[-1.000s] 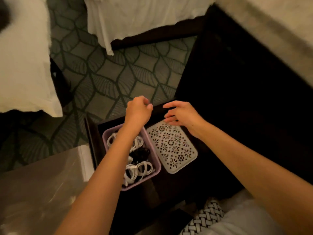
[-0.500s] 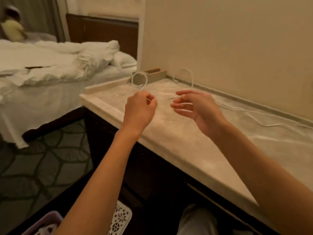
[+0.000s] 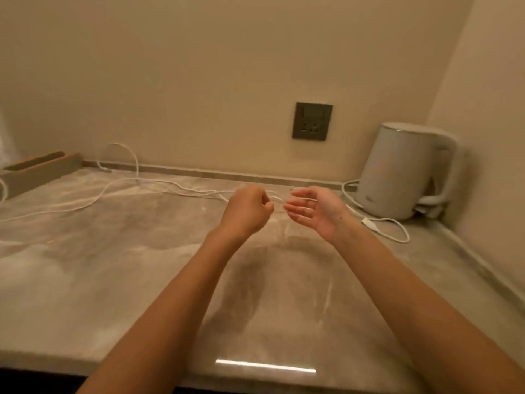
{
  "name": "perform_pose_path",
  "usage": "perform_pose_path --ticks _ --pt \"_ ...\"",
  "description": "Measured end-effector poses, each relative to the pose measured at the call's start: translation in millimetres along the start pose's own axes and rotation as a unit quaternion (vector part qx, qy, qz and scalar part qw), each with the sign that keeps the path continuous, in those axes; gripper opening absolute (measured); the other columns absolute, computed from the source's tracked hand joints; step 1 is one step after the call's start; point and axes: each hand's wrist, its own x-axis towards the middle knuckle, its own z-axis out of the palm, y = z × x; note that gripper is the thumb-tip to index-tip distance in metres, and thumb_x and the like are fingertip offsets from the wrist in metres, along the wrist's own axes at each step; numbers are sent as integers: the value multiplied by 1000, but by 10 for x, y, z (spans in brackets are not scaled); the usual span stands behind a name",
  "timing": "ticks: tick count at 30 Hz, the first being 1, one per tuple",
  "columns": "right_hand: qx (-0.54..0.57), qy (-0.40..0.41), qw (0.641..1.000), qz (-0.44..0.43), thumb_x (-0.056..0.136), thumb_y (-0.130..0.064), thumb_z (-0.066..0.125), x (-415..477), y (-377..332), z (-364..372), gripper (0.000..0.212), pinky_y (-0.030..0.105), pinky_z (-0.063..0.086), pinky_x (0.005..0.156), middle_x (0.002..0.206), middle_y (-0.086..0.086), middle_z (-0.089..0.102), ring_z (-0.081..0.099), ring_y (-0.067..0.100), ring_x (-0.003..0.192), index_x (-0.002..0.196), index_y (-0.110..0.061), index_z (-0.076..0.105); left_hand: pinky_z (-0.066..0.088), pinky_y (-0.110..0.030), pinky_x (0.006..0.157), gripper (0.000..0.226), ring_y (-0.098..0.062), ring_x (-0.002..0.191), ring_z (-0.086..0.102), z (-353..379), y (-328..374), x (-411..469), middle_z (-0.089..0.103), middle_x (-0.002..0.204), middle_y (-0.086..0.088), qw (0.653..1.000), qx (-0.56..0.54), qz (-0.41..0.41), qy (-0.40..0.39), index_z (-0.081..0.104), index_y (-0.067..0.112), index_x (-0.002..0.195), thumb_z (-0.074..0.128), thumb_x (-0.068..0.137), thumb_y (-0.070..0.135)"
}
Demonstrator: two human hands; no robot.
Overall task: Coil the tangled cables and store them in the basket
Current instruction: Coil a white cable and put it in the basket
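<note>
To the left of the kettle (image 3: 403, 172), above the marble counter (image 3: 113, 280), the left hand (image 3: 245, 213) is held with its fingers curled into a pinch on the white cable (image 3: 137, 166). The cable's slack is trailed in loose curves over the counter farther left of the kettle, up to the wall. The right hand (image 3: 315, 211), the nearer of the two to the kettle, is turned palm up with fingers loosely extended, and a strand of the same cable appears to be laid across them, though blur leaves this uncertain.
</note>
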Motion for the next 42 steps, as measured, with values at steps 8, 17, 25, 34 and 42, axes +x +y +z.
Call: perform_pose_path --ticks 8,17,25,34,42 --pt "-416 237 876 -67 86 -5 53 479 16 -1284 14 29 42 69 78 12 60 57 27 80 81 -10 65 46 -32 82 22 -29 99 59 944 610 399 65 107 -15 989 60 66 -121 67 4 100 53 89 16" --pt "-549 210 807 -59 87 -22 65 541 61 -1586 18 32 47 79 101 13 68 62 29 96 97 -9 73 40 -30 88 29 -27 110 52 1386 598 710 54 121 -14 988 61 73 -120 56 10 117 46 90 5" --pt "-43 -28 992 -118 96 5 41 440 -255 -1285 18 21 56 65 73 7 53 56 7 57 96 0 58 51 -35 82 42 -23 100 57 1169 520 808 61 113 -16 983 -168 15 -73 60 -1 110 37 81 -20" --pt "344 -66 935 -44 99 5 30 650 -498 -790 21 38 34 109 90 21 55 59 24 88 92 5 51 44 -36 93 33 -14 93 64 859 570 696 70 90 -3 877 -415 -26 -239 67 11 90 40 96 29" --pt "323 -4 947 0 96 10 35 764 -499 -731 23 33 30 111 112 20 59 48 24 127 109 11 54 48 -28 76 17 -14 72 57 834 498 786 59 73 -6 862 -481 -89 -137 54 10 75 48 91 6"
